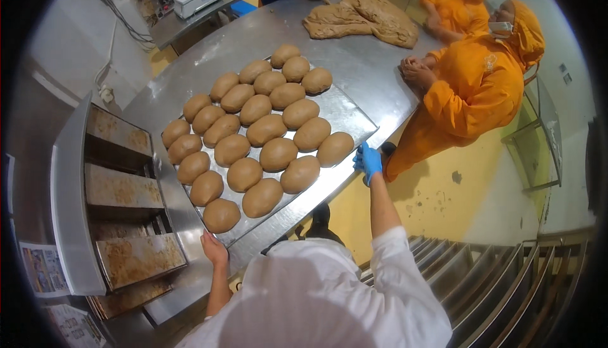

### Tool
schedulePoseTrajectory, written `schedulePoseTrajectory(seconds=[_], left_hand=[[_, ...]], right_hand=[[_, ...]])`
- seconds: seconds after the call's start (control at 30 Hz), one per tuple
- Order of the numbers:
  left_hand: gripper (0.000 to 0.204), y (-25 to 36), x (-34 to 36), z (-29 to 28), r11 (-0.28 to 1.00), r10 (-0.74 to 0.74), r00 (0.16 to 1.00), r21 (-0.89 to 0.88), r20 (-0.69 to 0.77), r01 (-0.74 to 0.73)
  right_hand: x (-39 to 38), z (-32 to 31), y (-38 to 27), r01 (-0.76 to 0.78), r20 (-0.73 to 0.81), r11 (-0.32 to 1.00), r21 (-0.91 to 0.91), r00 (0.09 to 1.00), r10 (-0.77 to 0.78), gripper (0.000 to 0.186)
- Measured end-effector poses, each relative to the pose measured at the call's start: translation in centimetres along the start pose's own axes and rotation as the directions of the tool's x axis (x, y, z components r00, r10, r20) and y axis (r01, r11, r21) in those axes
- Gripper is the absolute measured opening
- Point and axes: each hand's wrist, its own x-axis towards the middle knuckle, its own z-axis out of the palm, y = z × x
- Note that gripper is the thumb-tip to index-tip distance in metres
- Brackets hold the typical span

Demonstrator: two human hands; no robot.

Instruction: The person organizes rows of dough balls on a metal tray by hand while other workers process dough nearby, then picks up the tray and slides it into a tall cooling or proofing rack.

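A metal tray holds several brown oval dough pieces in rows on the steel table. My bare left hand grips the tray's near-left corner, its fingers at the edge below the nearest dough piece. My right hand, in a blue glove, grips the tray's right side near its far-right corner, fingers bent at the rim.
A rack of stained pans stands left, slatted metal racks lower right. A large dough mass and scale sit farther back. Co-workers in orange stand at the table's right; others' hands show at the back.
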Motion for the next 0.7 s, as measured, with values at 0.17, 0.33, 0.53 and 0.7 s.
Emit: schedulePoseTrajectory(seconds=[0.17, 0.33, 0.53, 0.7], left_hand=[[0.035, 0.5, -1.2, 2.0, 0.981, -0.162, 0.976, 0.087, -0.145, 0.176], [0.033, -0.9, -2.0, 4.3, 0.986, -0.143, 0.924, 0.034, -0.355, 0.166], [0.034, -2.2, -1.6, 4.6, 0.988, -0.152, 0.927, -0.067, -0.344, 0.137], [0.033, -2.0, -1.4, 4.4, 0.986, -0.160, 0.924, -0.093, -0.348, 0.136]], right_hand=[[2.8, 0.0, -3.9, -0.147, 0.038, 0.972, -0.184, 0.987, 0.156, 0.031], [2.8, 0.2, -4.1, -0.137, 0.101, 0.985, -0.104, 0.984, 0.148, 0.025], [3.6, -0.5, -2.3, -0.095, 0.113, 0.983, -0.154, 0.987, 0.113, 0.026], [2.5, -1.9, -1.6, -0.087, 0.156, 0.990, -0.111, 0.982, 0.104, 0.026]])
